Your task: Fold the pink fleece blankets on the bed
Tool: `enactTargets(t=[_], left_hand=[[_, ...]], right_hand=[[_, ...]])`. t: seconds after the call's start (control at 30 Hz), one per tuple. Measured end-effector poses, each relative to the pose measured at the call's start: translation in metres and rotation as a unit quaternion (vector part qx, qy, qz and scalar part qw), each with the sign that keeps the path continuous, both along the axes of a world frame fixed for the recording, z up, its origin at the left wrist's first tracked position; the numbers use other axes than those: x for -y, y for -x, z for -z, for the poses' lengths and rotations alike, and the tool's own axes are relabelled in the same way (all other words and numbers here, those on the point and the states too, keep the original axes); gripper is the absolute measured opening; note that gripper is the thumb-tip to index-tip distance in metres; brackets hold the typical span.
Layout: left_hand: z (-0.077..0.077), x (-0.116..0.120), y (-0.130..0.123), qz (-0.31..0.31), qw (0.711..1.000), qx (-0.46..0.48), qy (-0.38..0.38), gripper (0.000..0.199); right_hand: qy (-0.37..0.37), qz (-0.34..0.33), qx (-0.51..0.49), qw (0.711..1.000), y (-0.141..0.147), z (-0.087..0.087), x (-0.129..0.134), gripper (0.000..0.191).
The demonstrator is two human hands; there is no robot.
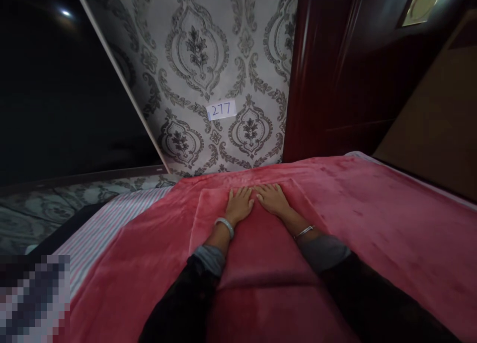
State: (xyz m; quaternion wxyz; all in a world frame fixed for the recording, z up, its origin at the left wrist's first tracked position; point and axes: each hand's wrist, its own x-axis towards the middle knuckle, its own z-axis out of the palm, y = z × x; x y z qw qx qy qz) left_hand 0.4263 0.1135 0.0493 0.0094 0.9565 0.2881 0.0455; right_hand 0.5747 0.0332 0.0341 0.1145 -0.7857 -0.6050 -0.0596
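Note:
Both palms lie flat on a folded piece of red plush cloth (257, 243), near its far edge. My left hand (239, 205) has its fingers spread, and a pale bangle circles that wrist. Close beside it, my right hand (273, 199) is also stretched out, with a thin silver bracelet on the wrist. A crease crosses the folded cloth between my forearms. Under it spreads a larger red plush blanket (372, 209).
A striped sheet (112, 223) shows at the left. Beyond stands a patterned wall (231, 69) with a paper label (221, 110) reading 277. A large dark screen (67, 94) is on the left; a dark red wooden panel (331, 84) is on the right.

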Motion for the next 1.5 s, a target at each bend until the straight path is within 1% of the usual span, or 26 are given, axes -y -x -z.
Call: enactTargets(t=[0.07,0.17,0.23,0.33,0.5,0.6,0.77,0.9,0.97,1.03,1.1,1.17,1.23,1.27,1.33,1.37,1.43,1.5], left_hand=[[-0.003,-0.009,0.009,-0.006,1.000,0.007,0.009,0.054],[-0.008,-0.029,0.029,-0.072,0.997,0.008,0.012,0.054],[-0.010,-0.042,0.043,-0.115,0.993,0.009,0.012,0.054],[-0.011,-0.054,0.055,-0.154,0.988,0.017,0.016,0.052],[-0.009,-0.059,0.055,-0.215,0.976,0.032,0.031,0.054],[-0.007,-0.061,0.054,-0.233,0.971,0.032,0.048,0.058],[-0.010,-0.062,0.058,-0.227,0.971,0.017,0.071,0.059],[-0.015,-0.056,0.073,-0.251,0.965,0.002,0.073,0.065],[-0.018,-0.049,0.086,-0.259,0.963,-0.010,0.068,0.068],[-0.020,-0.039,0.102,-0.249,0.966,-0.030,0.068,0.069],[-0.023,-0.022,0.116,-0.234,0.969,-0.045,0.064,0.068],[-0.025,0.003,0.123,-0.213,0.975,-0.041,0.051,0.066],[-0.025,0.035,0.121,-0.160,0.986,-0.025,0.033,0.065],[-0.023,0.051,0.118,-0.120,0.992,-0.013,0.026,0.064],[-0.016,0.080,0.109,-0.051,0.999,0.011,0.014,0.065],[-0.012,0.091,0.105,-0.031,0.999,0.019,0.011,0.065],[-0.004,0.105,0.098,-0.022,0.999,0.023,0.009,0.066],[0.001,0.109,0.096,-0.027,0.999,0.016,0.010,0.066]], right_hand=[[0.011,0.012,-0.009,1.000,-0.011,-0.005,0.006,0.049],[0.019,0.045,-0.016,0.999,-0.033,-0.007,0.017,0.050],[0.020,0.069,-0.028,0.997,-0.045,-0.005,0.023,0.050],[0.025,0.095,-0.058,0.993,-0.057,0.001,0.025,0.051],[0.022,0.104,-0.092,0.990,-0.066,0.011,0.018,0.054],[0.026,0.103,-0.105,0.989,-0.069,0.014,0.017,0.054],[0.039,0.098,-0.113,0.988,-0.066,0.009,0.019,0.057],[0.062,0.094,-0.121,0.986,-0.063,0.001,0.032,0.061],[0.071,0.095,-0.121,0.986,-0.063,-0.003,0.046,0.062],[0.080,0.102,-0.114,0.985,-0.062,-0.005,0.064,0.062],[0.089,0.116,-0.100,0.984,-0.055,-0.007,0.083,0.060],[0.079,0.115,-0.072,0.988,-0.040,-0.007,0.100,0.058],[0.040,0.079,-0.033,0.996,-0.016,-0.005,0.113,0.057],[0.016,0.051,-0.014,0.998,-0.002,-0.002,0.118,0.056],[-0.020,0.003,0.014,1.000,0.025,0.005,0.124,0.055],[-0.028,-0.011,0.025,0.999,0.036,0.009,0.126,0.055],[-0.029,-0.023,0.042,0.998,0.051,0.017,0.127,0.055],[-0.027,-0.023,0.051,0.998,0.056,0.023,0.127,0.055]])
